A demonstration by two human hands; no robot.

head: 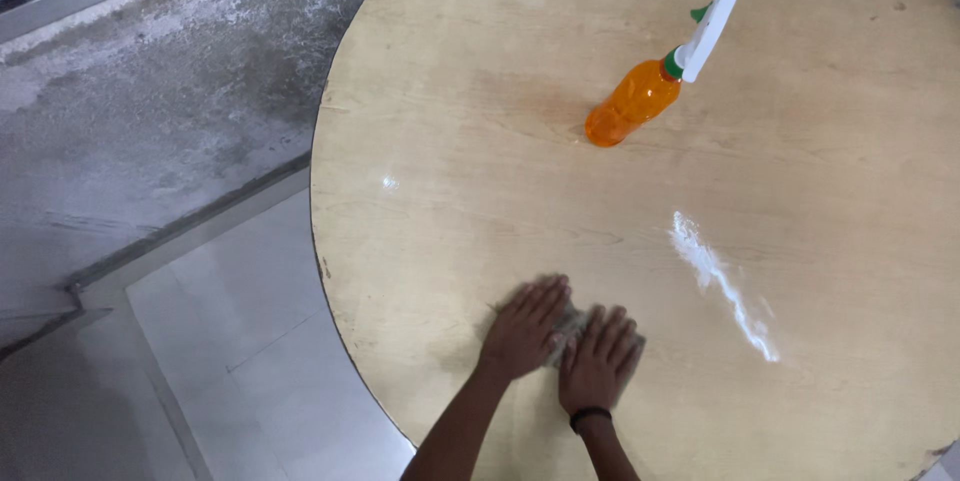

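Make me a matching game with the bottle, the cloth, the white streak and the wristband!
Things:
1. spray bottle
2. cloth
3. white streak
4. wristband

Descriptions:
A. black, on the right hand
B. orange, standing alone on the round table
C. pressed under both hands, the left hand too
D. smeared on the wood, right of the hands

Pairs: 1-B, 2-C, 3-D, 4-A

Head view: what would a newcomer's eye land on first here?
Most likely the orange spray bottle with its white and green trigger, standing on the far side of the round wooden table. Next, the left hand and right hand, pressed flat side by side on a cloth near the table's close edge. To their right, a white streak runs across the tabletop.
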